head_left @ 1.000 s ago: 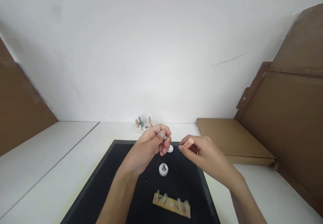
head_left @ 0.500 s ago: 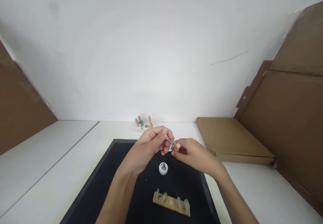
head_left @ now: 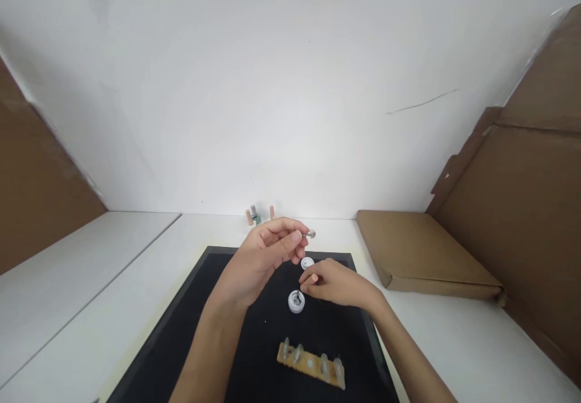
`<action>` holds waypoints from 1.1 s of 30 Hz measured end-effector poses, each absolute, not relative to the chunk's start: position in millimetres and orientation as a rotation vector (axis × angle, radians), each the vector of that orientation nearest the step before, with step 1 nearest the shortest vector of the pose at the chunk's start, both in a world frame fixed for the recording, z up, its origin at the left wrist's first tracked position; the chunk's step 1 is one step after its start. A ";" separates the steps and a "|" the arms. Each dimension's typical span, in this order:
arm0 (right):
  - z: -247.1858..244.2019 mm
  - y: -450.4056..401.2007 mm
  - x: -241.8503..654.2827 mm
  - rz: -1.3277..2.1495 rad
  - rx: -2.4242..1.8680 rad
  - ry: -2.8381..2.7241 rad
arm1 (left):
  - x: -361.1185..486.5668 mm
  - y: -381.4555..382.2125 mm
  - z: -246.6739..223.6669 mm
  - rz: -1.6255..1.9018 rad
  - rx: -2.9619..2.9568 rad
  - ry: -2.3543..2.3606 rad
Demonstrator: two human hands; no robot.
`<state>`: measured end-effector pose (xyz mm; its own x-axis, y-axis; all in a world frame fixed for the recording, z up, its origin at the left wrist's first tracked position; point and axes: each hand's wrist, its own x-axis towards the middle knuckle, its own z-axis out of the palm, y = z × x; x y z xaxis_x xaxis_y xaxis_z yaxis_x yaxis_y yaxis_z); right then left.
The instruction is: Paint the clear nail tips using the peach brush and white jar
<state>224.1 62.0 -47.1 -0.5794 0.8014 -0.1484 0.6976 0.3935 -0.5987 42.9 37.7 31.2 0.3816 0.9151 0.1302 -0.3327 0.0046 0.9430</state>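
My left hand (head_left: pixel 276 249) pinches a small metal-stemmed piece (head_left: pixel 311 233) with a pale, rounded end; I cannot make out its exact kind. In my right hand (head_left: pixel 333 282), a nail polish brush (head_left: pixel 314 278) with a peach cap is gripped, pointing down to the left. Its dark tip reaches the mouth of a small white jar (head_left: pixel 296 309) with grey, smeared contents. Just beyond my right fingers lies a round white lid (head_left: pixel 307 262). Closer to me, a yellow strip (head_left: pixel 313 369) bears several clear false nails (head_left: pixel 325 368).
The black mat (head_left: pixel 263 354) lies on a white table (head_left: pixel 149 282). Behind my left hand stand nail polish bottles (head_left: pixel 256 218) with peach and grey caps. A flat cardboard box (head_left: pixel 422 252) is at the right; cardboard panels (head_left: pixel 512 185) flank the white wall.
My right hand has moved away from the left one, down and towards me, bringing the brush to the jar. The white lid now shows. My left hand has lifted slightly with its piece.
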 end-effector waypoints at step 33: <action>-72.5 72.8 209.8 1.135 -1.355 -2.613 | 36.6 41.5 27.8 1.096 1.175 0.634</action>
